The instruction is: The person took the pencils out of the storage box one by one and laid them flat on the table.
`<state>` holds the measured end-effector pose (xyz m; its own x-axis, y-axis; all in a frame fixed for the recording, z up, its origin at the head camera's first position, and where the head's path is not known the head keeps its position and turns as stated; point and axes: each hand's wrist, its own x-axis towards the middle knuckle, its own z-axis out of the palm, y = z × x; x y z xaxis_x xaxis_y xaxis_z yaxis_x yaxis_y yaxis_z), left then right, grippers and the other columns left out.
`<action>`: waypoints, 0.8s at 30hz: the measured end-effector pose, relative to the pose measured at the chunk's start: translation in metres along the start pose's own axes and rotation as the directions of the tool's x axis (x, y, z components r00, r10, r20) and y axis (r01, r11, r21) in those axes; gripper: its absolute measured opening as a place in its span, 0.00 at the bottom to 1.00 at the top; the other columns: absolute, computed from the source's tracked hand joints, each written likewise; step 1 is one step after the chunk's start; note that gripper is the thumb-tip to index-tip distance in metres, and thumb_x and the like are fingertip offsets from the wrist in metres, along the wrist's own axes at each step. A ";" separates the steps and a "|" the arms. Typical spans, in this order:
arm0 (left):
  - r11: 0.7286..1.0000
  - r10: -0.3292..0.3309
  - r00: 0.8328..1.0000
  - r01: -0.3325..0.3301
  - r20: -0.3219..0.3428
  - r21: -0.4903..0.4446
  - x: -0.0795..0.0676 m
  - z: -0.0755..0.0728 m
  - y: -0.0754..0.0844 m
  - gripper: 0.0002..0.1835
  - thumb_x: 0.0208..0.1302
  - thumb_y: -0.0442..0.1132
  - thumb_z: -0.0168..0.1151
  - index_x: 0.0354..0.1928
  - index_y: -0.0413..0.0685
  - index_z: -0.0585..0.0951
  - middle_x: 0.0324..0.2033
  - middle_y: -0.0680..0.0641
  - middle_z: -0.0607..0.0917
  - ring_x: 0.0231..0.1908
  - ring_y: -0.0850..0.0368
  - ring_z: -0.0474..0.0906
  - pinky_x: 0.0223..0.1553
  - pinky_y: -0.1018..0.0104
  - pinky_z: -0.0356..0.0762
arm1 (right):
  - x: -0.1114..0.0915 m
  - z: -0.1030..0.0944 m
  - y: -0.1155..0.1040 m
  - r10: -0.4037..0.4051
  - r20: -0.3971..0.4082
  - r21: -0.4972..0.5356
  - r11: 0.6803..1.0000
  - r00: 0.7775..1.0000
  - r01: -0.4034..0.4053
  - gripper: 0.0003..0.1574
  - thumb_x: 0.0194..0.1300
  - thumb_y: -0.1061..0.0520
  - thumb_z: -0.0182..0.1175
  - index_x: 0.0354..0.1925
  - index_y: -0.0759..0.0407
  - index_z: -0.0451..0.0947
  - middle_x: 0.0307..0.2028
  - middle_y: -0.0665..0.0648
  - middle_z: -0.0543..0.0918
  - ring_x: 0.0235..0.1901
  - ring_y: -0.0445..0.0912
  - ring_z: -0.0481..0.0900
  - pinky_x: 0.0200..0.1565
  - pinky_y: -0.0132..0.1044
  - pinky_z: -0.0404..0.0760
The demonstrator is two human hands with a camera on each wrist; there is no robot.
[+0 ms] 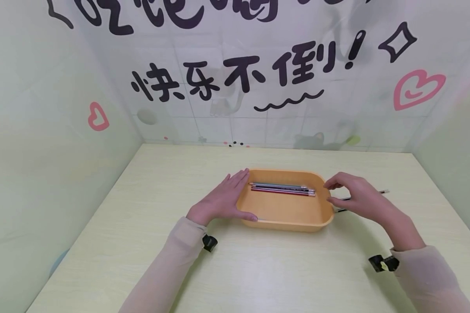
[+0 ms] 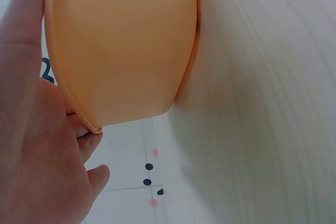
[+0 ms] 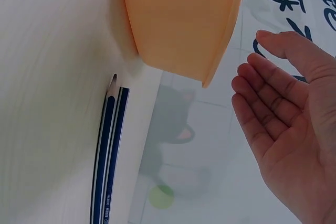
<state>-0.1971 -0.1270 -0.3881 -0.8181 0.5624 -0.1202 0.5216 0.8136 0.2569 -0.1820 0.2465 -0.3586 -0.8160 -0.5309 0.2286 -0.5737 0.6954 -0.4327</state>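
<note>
An orange plastic tray (image 1: 290, 227) with rounded corners stands on the table. My left hand (image 1: 226, 198) holds its left end, thumb along the near rim and fingers at the far left corner. In the left wrist view, fingers (image 2: 90, 145) bend round the rim's corner. Several pencils (image 1: 282, 189) lie side by side in the tray towards its far wall. My right hand (image 1: 354, 195) hovers by the tray's right end with loosely bent fingers and nothing in them. Under it, two striped pencils (image 3: 107, 150) lie on the table, one showing a sharpened tip towards the tray.
The pale wooden table (image 1: 172, 174) meets a back wall (image 1: 219, 126) printed with large black characters. Light side panels (image 1: 55, 143) stand at left and right. Small black devices (image 1: 209, 242) are strapped at both wrists, over light sleeves.
</note>
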 end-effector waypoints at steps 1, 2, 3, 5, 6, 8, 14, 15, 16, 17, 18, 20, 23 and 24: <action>1.000 0.000 1.000 0.000 0.000 0.000 0.000 0.000 0.000 0.70 0.50 0.76 0.64 0.79 0.42 0.39 0.80 0.47 0.38 0.80 0.51 0.36 0.81 0.51 0.36 | 0.001 0.001 0.000 -0.007 -0.001 0.001 1.000 1.000 0.007 0.18 0.59 0.62 0.71 0.47 0.60 0.80 0.43 0.53 0.86 0.44 0.53 0.84 0.46 0.49 0.87; 1.000 0.000 1.000 0.000 0.000 0.001 0.000 0.000 0.000 0.70 0.50 0.76 0.64 0.79 0.42 0.39 0.80 0.47 0.38 0.80 0.51 0.36 0.81 0.51 0.36 | 0.002 0.002 -0.001 -0.015 -0.004 0.001 1.000 1.000 0.015 0.17 0.59 0.62 0.71 0.47 0.60 0.80 0.43 0.53 0.86 0.44 0.52 0.84 0.46 0.49 0.87; 1.000 0.001 1.000 -0.001 0.000 0.001 0.000 0.000 0.000 0.70 0.50 0.76 0.64 0.79 0.42 0.39 0.80 0.47 0.38 0.80 0.51 0.35 0.81 0.51 0.35 | 0.002 0.003 -0.001 -0.023 -0.005 0.001 1.000 1.000 0.023 0.17 0.59 0.63 0.71 0.47 0.60 0.80 0.43 0.53 0.86 0.44 0.52 0.84 0.47 0.50 0.87; 1.000 0.002 1.000 -0.002 -0.001 0.001 0.000 0.001 -0.001 0.70 0.50 0.76 0.64 0.79 0.42 0.39 0.80 0.46 0.38 0.80 0.50 0.36 0.81 0.51 0.36 | 0.004 0.005 -0.002 -0.038 -0.011 0.008 0.999 0.999 0.038 0.17 0.58 0.63 0.71 0.47 0.60 0.80 0.42 0.54 0.86 0.44 0.51 0.84 0.46 0.49 0.87; 1.000 0.002 1.000 -0.002 -0.002 0.000 0.000 0.001 -0.001 0.70 0.50 0.76 0.64 0.79 0.42 0.39 0.80 0.46 0.38 0.80 0.50 0.36 0.81 0.51 0.36 | 0.005 0.006 -0.002 -0.042 -0.013 0.012 0.999 0.999 0.042 0.17 0.58 0.64 0.71 0.47 0.61 0.80 0.42 0.54 0.86 0.44 0.50 0.84 0.46 0.50 0.87; 1.000 0.001 1.000 -0.001 -0.002 0.000 0.000 0.001 -0.001 0.70 0.50 0.76 0.64 0.79 0.42 0.39 0.80 0.47 0.38 0.80 0.51 0.36 0.81 0.51 0.36 | 0.006 0.008 -0.003 -0.047 -0.014 0.018 0.999 0.999 0.048 0.17 0.58 0.64 0.71 0.46 0.61 0.80 0.42 0.55 0.86 0.44 0.50 0.84 0.47 0.50 0.86; 1.000 0.002 1.000 -0.002 -0.006 -0.003 -0.001 0.001 0.000 0.70 0.50 0.76 0.63 0.79 0.42 0.39 0.81 0.46 0.39 0.80 0.50 0.36 0.81 0.51 0.36 | 0.012 0.014 -0.007 -0.034 0.008 0.052 0.998 0.999 0.033 0.17 0.59 0.65 0.70 0.47 0.62 0.80 0.43 0.56 0.86 0.45 0.53 0.84 0.50 0.53 0.85; 1.000 0.003 1.000 -0.003 -0.006 -0.003 -0.001 0.001 0.000 0.70 0.51 0.76 0.63 0.79 0.42 0.39 0.81 0.46 0.39 0.80 0.50 0.36 0.81 0.51 0.36 | 0.012 0.015 -0.008 -0.033 0.008 0.058 0.998 0.999 0.033 0.17 0.59 0.65 0.70 0.47 0.62 0.80 0.43 0.56 0.86 0.45 0.53 0.84 0.50 0.53 0.85; 1.000 0.004 1.000 -0.004 -0.007 -0.003 -0.002 0.001 0.000 0.70 0.51 0.76 0.63 0.79 0.42 0.39 0.81 0.46 0.39 0.80 0.50 0.36 0.81 0.51 0.36 | 0.013 0.017 -0.008 -0.034 0.007 0.064 0.997 0.999 0.034 0.17 0.59 0.64 0.70 0.47 0.62 0.80 0.43 0.56 0.86 0.45 0.54 0.84 0.50 0.53 0.85; 1.000 0.003 1.000 -0.004 -0.007 -0.004 -0.002 0.001 0.000 0.70 0.51 0.76 0.63 0.79 0.42 0.39 0.81 0.46 0.39 0.80 0.50 0.36 0.81 0.51 0.36 | 0.014 0.018 -0.008 -0.037 0.004 0.068 0.997 0.999 0.036 0.17 0.59 0.64 0.70 0.47 0.62 0.80 0.43 0.56 0.86 0.45 0.54 0.84 0.50 0.53 0.85; 1.000 0.004 1.000 -0.004 -0.008 -0.004 -0.002 0.001 0.000 0.70 0.51 0.76 0.63 0.79 0.42 0.39 0.81 0.46 0.39 0.80 0.50 0.36 0.81 0.51 0.36 | 0.015 0.020 -0.008 -0.042 -0.001 0.074 0.996 0.999 0.041 0.17 0.59 0.64 0.70 0.47 0.62 0.80 0.43 0.57 0.86 0.44 0.54 0.84 0.50 0.53 0.85; 1.000 0.004 1.000 -0.004 -0.006 -0.002 -0.002 0.000 0.000 0.70 0.51 0.76 0.63 0.79 0.42 0.39 0.81 0.46 0.39 0.80 0.50 0.36 0.81 0.51 0.36 | 0.017 0.023 -0.007 -0.052 -0.011 0.086 0.995 0.999 0.053 0.17 0.59 0.64 0.70 0.47 0.63 0.80 0.42 0.57 0.87 0.44 0.54 0.84 0.49 0.52 0.85; 1.000 0.001 1.000 -0.001 -0.004 -0.005 -0.002 0.000 0.000 0.70 0.51 0.76 0.63 0.79 0.42 0.39 0.81 0.46 0.39 0.80 0.50 0.36 0.81 0.52 0.36 | 0.020 0.028 -0.008 -0.053 -0.019 0.112 0.992 0.998 0.055 0.16 0.59 0.64 0.70 0.47 0.64 0.80 0.42 0.58 0.87 0.44 0.54 0.84 0.49 0.52 0.85; 1.000 0.000 1.000 0.000 -0.004 -0.007 -0.002 0.000 0.000 0.70 0.51 0.76 0.64 0.79 0.42 0.39 0.81 0.46 0.39 0.80 0.51 0.36 0.81 0.52 0.36 | 0.021 0.030 -0.008 -0.050 -0.019 0.124 0.991 0.999 0.052 0.17 0.59 0.64 0.70 0.47 0.64 0.80 0.43 0.58 0.87 0.44 0.54 0.85 0.49 0.53 0.85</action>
<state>-0.1955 -0.1277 -0.3879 -0.8191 0.5617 -0.1162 0.5200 0.8126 0.2632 -0.1925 0.2155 -0.3761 -0.7876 -0.5554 0.2668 -0.6020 0.6013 -0.5254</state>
